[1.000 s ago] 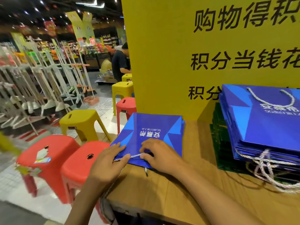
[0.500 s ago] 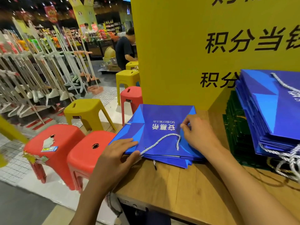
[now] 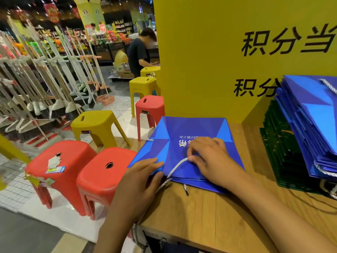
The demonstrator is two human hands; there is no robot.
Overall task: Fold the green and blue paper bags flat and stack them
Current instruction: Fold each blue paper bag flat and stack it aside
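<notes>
On the wooden tabletop (image 3: pixel 209 216), at its near left corner, a flattened blue paper bag (image 3: pixel 191 128) lies on top of a few more; the left hand (image 3: pixel 140 179) rests flat, fingers straight, on the bag's near left edge; the right hand (image 3: pixel 211 161), fingers bent, pinches the white rope handle (image 3: pixel 175 168) against the bag; farther right, a stack of blue bags (image 3: pixel 310 128) sits on green bags (image 3: pixel 279 154).

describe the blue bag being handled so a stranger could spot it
Find the big yellow sign board on the wooden table. At its foot, by the table's left edge, lies a flat blue bag. Unlike the tall blue stack on the right, it has the left hand on its near corner and the right hand at its white rope handle.
</notes>
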